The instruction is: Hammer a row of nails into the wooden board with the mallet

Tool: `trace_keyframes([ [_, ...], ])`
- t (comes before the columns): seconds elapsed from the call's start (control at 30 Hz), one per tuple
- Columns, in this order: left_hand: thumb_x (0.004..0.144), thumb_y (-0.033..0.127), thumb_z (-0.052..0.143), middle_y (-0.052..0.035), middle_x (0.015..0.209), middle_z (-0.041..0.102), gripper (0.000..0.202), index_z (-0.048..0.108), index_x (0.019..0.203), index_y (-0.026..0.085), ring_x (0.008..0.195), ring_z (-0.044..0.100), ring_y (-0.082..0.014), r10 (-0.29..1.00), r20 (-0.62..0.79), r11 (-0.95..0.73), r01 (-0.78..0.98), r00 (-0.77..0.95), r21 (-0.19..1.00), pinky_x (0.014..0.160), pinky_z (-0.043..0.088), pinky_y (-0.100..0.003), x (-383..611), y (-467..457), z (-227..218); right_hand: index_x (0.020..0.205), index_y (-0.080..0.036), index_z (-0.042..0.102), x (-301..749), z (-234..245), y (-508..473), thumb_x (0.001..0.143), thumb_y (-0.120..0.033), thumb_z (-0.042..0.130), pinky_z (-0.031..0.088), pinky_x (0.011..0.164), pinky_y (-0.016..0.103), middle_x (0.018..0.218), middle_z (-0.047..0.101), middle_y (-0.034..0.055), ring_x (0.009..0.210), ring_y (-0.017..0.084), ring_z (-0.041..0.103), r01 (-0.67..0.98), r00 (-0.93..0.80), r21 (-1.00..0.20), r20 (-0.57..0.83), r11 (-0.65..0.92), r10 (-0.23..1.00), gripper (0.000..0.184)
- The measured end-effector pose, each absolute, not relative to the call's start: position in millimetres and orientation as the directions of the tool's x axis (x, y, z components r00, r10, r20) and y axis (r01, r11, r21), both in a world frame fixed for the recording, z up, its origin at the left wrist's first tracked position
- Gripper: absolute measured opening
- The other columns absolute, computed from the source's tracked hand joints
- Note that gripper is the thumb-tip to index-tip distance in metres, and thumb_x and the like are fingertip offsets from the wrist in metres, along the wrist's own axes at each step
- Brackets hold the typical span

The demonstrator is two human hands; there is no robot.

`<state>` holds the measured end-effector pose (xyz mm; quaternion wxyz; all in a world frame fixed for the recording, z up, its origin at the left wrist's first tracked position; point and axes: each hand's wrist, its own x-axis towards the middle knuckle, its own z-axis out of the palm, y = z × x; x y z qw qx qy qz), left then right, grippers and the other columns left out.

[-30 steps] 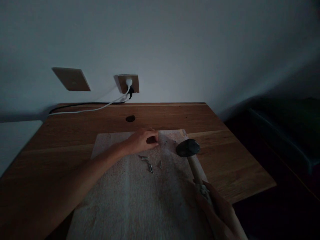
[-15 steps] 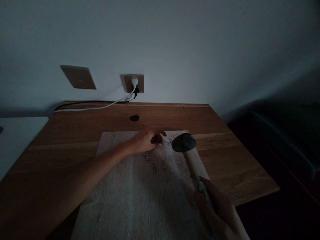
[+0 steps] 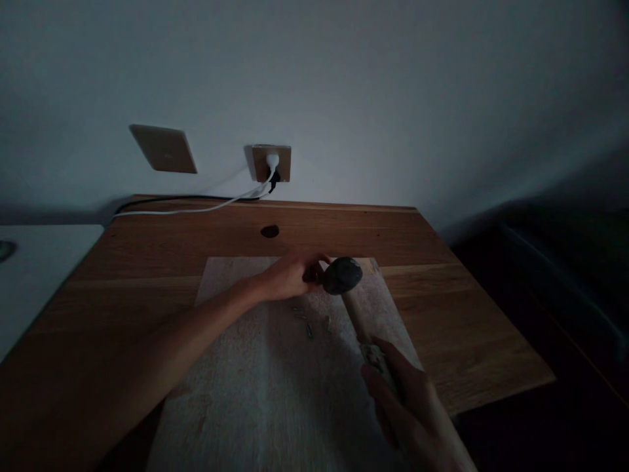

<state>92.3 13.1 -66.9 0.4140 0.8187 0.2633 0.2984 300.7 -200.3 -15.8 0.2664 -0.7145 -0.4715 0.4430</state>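
Observation:
My right hand (image 3: 410, 400) is wrapped around the handle of a hammer (image 3: 358, 318), whose wrapped grip is pale and patterned. The dark, rounded hammer head (image 3: 343, 275) is directly beside the fingertips of my left hand (image 3: 292, 275) and partly covers them from view. My left hand is curled with thumb and forefinger around a thin nail, itself hidden behind the head now. Several small metal pieces, like nails or screws (image 3: 309, 329), lie on the pale board (image 3: 236, 393) just nearer than my left hand.
Under the board is a wooden desk (image 3: 466, 328) with a dark round cable hole (image 3: 270, 231). White and black cables (image 3: 196, 211) run along its back edge to a wall socket (image 3: 272, 162). A white surface (image 3: 49, 262) adjoins on the left. The room is dim.
The hammer and my right hand have moved left, bringing the head up against the left fingertips. My left hand stays nearly in place over the board. The view has shifted slightly.

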Motion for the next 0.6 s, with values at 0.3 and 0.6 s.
trace_keyframes([
  [0.3, 0.081, 0.005, 0.072, 0.0024, 0.085, 0.072, 0.040, 0.068, 0.118, 0.022, 0.077, 0.068, -0.0132, 0.699, 0.245, -0.516, 0.236, 0.672, 0.823, 0.074, 0.050, -0.026, 92, 11, -64, 0.140, -0.017, 0.060, 300, -16, -200, 0.096, -0.067, 0.057, 0.037, 0.040, 0.021, 0.058, 0.058, -0.0045, 0.042, 0.011, 0.050, 0.446, 0.145, -0.793, -0.393, -0.415, 0.908, 0.067],
  [0.6, 0.081, 0.013, 0.072, -0.0013, 0.090, 0.072, 0.033, 0.066, 0.113, 0.019, 0.078, 0.067, -0.0146, 0.672, 0.224, -0.552, 0.276, 0.706, 0.787, 0.072, 0.048, -0.026, 84, 10, -47, 0.142, -0.019, 0.063, 306, -14, -208, 0.094, -0.071, 0.057, 0.044, 0.043, 0.024, 0.059, 0.063, -0.0025, 0.046, 0.016, 0.059, 0.512, 0.195, -0.760, -0.350, -0.400, 0.916, 0.071],
])
